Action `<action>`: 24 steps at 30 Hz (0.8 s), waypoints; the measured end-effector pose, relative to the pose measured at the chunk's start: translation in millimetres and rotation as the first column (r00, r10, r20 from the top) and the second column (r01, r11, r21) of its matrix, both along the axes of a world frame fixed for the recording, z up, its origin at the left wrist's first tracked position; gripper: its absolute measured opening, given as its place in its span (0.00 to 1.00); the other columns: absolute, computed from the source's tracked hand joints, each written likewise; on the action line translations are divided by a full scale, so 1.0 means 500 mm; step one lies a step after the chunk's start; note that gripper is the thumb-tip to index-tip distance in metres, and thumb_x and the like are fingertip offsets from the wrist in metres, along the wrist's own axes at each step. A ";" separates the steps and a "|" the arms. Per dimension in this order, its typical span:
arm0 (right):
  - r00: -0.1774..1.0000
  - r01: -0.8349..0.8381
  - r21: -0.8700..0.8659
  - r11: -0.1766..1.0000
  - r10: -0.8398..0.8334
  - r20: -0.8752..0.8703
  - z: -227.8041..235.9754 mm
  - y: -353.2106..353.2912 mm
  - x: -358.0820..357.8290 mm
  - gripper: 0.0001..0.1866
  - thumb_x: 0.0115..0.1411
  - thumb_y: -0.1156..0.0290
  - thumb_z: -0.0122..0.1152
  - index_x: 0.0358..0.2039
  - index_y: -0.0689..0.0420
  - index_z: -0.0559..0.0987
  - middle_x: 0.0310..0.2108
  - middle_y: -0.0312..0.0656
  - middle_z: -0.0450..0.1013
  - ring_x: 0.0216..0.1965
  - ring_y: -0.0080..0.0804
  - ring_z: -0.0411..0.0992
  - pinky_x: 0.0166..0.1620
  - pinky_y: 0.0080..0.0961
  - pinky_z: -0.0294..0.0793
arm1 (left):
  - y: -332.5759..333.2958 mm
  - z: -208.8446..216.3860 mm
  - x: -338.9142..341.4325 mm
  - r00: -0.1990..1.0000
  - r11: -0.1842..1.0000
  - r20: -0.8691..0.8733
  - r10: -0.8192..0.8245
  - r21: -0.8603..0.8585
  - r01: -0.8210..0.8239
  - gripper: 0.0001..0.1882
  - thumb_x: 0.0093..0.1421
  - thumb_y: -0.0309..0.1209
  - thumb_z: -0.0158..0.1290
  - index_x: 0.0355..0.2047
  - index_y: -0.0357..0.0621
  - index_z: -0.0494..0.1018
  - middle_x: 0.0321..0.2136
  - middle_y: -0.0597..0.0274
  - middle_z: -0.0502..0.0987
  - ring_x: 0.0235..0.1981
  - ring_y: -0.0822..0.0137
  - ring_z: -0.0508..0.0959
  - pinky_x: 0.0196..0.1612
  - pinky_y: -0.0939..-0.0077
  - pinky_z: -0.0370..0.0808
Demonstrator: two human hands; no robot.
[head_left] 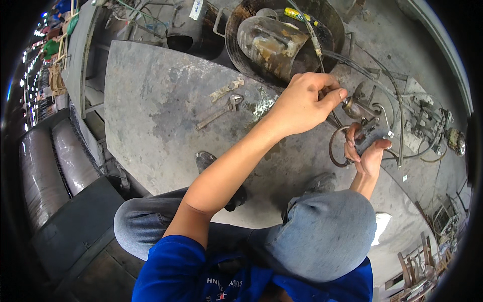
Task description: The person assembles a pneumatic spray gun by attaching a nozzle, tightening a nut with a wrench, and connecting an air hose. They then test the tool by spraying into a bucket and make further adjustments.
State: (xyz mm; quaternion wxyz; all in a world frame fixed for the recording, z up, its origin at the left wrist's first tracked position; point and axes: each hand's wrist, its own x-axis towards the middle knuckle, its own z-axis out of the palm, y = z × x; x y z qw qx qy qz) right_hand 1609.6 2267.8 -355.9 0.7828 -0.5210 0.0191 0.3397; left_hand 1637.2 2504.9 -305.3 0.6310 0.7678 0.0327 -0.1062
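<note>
My right hand [368, 157] is closed around a grey metal tool [371, 138], whose shape resembles a spray gun. The tool has a dark cylindrical end [356, 106] and a curved metal hook [386, 120]. Close to that cylinder, my left hand [308, 103] is curled with thumb and forefinger together. Whatever sits in its fingertips, if anything, is too small or hidden to make out. Beside the tool, a brown hose loop [333, 146] hangs. On the worn grey metal surface [156, 100] to the left lie an adjustable wrench [221, 111] and a dirty beige strip [226, 89].
A large round drum [336, 38] at the far side holds a worn grey shell-shaped piece [269, 43] and a yellow tube-like item [299, 16]. Cables [372, 78] run past my hands on the right. Metal parts [427, 123] lie beyond; plastic-wrapped rolls [43, 171] stand at left.
</note>
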 end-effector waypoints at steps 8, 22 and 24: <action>0.998 -0.035 -0.045 0.998 0.038 0.058 0.007 0.012 -0.006 0.57 0.43 0.09 0.31 0.22 0.62 0.70 0.10 0.28 0.56 0.07 0.14 0.50 0.13 0.16 0.51 | 0.026 0.005 -0.003 0.992 0.988 -0.035 -0.122 0.095 0.124 0.15 0.70 0.35 0.56 0.33 0.34 0.80 0.21 0.65 0.78 0.24 0.78 0.77 0.27 0.80 0.73; 1.000 0.017 0.028 0.999 -0.017 0.016 0.002 0.020 -0.020 0.54 0.53 0.15 0.33 0.28 0.66 0.73 0.18 0.37 0.65 0.09 0.14 0.52 0.14 0.17 0.53 | 0.010 0.016 -0.001 0.994 0.986 -0.032 -0.107 0.123 0.110 0.16 0.70 0.38 0.57 0.32 0.35 0.78 0.19 0.65 0.72 0.23 0.75 0.68 0.27 0.73 0.65; 1.000 0.027 0.042 0.999 -0.026 -0.014 0.003 0.019 -0.019 0.54 0.52 0.15 0.34 0.28 0.66 0.73 0.19 0.38 0.66 0.09 0.14 0.52 0.15 0.17 0.54 | 0.032 -0.015 -0.004 0.978 0.977 0.044 -0.203 0.083 0.199 0.13 0.72 0.37 0.55 0.39 0.38 0.78 0.28 0.67 0.76 0.29 0.77 0.72 0.30 0.77 0.69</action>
